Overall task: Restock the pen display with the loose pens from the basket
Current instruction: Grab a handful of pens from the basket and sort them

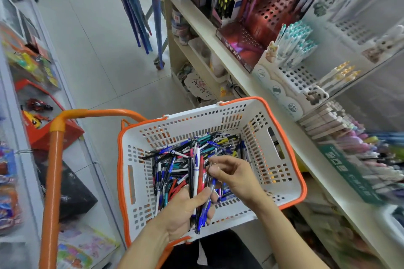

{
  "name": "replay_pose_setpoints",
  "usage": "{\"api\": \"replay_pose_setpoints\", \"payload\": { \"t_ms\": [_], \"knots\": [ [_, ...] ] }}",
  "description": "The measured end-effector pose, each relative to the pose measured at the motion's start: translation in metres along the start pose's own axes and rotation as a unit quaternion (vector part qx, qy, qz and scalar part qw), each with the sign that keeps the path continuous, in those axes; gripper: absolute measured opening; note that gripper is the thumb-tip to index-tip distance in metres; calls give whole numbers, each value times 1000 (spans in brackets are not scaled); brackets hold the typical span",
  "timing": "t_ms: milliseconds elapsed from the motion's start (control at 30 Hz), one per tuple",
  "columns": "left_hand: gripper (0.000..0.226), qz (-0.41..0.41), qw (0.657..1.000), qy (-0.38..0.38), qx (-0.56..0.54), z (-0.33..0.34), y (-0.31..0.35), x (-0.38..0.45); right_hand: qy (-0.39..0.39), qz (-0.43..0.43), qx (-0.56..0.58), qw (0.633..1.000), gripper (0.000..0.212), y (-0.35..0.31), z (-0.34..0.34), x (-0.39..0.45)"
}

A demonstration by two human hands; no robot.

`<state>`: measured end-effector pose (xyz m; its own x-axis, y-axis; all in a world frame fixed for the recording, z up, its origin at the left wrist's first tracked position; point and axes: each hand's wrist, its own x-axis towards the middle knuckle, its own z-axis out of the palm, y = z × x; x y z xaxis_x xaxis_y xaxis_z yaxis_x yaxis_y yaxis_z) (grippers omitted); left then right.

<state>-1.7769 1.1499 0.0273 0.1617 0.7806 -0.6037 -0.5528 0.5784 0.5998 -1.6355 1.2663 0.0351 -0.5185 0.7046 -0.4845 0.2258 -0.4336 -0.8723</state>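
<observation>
left hand (185, 209) grips pen bundle (197, 181) | right hand (231, 173) pinches one | both inside basket (290, 159) rim

This is a stationery and toy shop, seen down an aisle with a pale tiled floor (94, 54). On the right, a long shelf (220, 50) carries perforated pen displays (293, 76) stocked with rows of pens and printed cartoon cards. On the left, racks (32, 98) hold boxed and packaged toys. A white, orange-rimmed shopping basket (290, 159) sits on an orange-handled trolley (54, 159).
</observation>
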Motion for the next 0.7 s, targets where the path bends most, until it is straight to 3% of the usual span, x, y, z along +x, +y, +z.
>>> {"api": "replay_pose_setpoints", "payload": {
  "t_ms": [133,233,367,533,700],
  "knots": [
    [37,-13,999,-12,-31,17,-5,1,49,8,40,998,44,5,-8,-9],
    [37,-26,998,0,-48,32,-9,5,85,12,54,995,42,7,-23,-16],
    [30,-25,997,42,-57,61,-11,17,20,-6,86,996,39,8,-56,-25],
    [45,-30,996,66,-44,114,-14,42,0,-35,102,994,42,1,-117,-36],
    [46,-14,991,93,-96,176,-22,77,104,-92,137,981,23,-19,-190,-44]
  ]
}}
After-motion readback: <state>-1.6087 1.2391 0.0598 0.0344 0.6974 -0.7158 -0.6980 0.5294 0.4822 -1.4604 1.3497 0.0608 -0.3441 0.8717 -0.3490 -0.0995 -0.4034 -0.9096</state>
